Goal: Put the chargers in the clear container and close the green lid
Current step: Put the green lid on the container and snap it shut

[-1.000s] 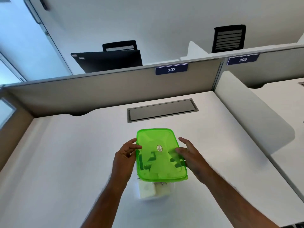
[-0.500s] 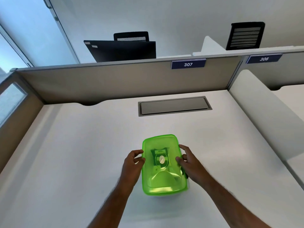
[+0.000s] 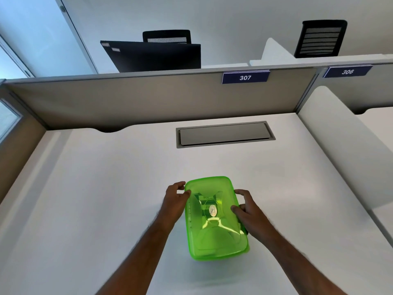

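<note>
lid point(image 3: 214, 218) now lowered flat onto container; two hands' fingers point(image 3: 237, 209) pressing one lid's sides.

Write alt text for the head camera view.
Two bare hands, left hand and right hand, grip the long sides of a green lid covering a container on a white desk. Grey partition behind.

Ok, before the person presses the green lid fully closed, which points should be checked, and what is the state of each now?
1. Green lid lies over the container: ok.
2. Left hand at the lid's left edge: ok.
3. Right hand at the lid's right edge: ok.
4. Chargers inside: cannot tell, only dim shapes show through the lid.
5. Lid snapped shut all around: cannot tell.
6. Desk around the box free: ok.
</note>
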A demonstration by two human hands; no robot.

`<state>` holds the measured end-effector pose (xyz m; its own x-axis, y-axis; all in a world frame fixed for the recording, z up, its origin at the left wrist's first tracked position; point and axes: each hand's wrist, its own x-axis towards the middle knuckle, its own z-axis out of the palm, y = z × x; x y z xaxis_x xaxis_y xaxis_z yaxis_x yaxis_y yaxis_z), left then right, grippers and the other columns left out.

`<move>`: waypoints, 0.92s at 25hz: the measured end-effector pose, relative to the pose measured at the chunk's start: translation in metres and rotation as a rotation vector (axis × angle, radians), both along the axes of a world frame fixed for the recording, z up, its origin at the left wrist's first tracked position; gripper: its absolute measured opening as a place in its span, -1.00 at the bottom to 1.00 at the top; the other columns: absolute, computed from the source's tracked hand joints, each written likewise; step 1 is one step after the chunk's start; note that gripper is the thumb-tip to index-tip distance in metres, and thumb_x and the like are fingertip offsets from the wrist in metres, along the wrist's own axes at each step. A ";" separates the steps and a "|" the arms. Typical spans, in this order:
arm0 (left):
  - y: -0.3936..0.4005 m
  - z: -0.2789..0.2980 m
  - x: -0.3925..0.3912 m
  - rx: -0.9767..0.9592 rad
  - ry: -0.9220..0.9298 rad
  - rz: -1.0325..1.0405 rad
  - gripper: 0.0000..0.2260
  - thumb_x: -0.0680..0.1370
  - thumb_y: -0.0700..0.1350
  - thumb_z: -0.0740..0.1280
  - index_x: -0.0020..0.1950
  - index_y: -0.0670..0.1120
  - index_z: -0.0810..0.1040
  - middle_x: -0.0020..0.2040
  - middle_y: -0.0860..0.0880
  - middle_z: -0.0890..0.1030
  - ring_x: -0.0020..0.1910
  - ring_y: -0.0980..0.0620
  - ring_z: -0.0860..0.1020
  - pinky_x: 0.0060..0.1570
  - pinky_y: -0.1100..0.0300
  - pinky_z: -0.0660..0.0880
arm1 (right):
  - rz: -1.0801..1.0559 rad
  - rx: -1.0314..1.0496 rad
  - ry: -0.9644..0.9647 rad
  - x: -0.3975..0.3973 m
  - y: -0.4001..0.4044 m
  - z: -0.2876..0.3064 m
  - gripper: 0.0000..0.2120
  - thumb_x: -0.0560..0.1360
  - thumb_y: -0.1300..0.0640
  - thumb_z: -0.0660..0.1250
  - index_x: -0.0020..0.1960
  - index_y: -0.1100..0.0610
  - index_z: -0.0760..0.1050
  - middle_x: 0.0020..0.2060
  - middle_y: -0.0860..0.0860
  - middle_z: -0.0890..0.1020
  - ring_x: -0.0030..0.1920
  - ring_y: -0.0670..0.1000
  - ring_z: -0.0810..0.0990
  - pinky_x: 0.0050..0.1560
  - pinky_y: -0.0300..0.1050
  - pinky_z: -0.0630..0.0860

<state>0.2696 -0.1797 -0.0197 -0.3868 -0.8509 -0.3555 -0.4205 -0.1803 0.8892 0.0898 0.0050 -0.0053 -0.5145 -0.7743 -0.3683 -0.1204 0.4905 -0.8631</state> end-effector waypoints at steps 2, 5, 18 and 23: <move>-0.009 -0.004 -0.010 -0.036 -0.052 -0.028 -0.70 0.59 -0.14 0.42 0.32 -0.07 0.57 0.24 -0.06 0.55 0.09 -0.05 0.58 0.09 0.15 0.47 | 0.014 0.026 0.056 -0.002 -0.001 0.001 -0.65 0.58 0.07 0.30 0.28 -0.21 0.31 -0.42 0.06 0.50 -0.44 0.01 0.50 -0.38 -0.06 0.42; -0.014 -0.011 -0.016 -0.028 -0.073 -0.064 -0.76 0.57 -0.11 0.44 0.24 -0.05 0.59 0.20 -0.09 0.57 0.10 -0.11 0.60 0.04 0.12 0.50 | 0.059 0.104 0.168 -0.006 -0.004 0.007 -0.82 0.61 -0.08 0.26 0.16 -0.15 0.31 -0.47 0.05 0.54 -0.54 -0.02 0.53 -0.50 -0.09 0.49; -0.009 -0.017 -0.017 -0.136 -0.061 -0.084 -0.76 0.57 -0.12 0.45 0.22 -0.04 0.59 0.16 -0.05 0.57 -0.16 0.03 0.54 -0.11 0.23 0.44 | 0.125 0.166 0.479 -0.043 -0.075 -0.002 -0.67 0.61 -0.28 0.07 0.08 -0.05 0.39 -0.11 -0.03 0.55 -0.09 0.04 0.56 -0.08 -0.01 0.45; -0.010 -0.018 -0.019 -0.133 -0.063 -0.075 -0.76 0.56 -0.12 0.45 0.22 -0.04 0.58 0.16 -0.06 0.58 -0.16 0.01 0.54 -0.12 0.24 0.44 | 0.056 0.150 0.525 -0.036 -0.098 -0.025 -0.65 0.64 -0.18 0.08 -0.02 0.10 0.37 -0.08 0.12 0.55 -0.05 0.24 0.57 -0.03 0.15 0.51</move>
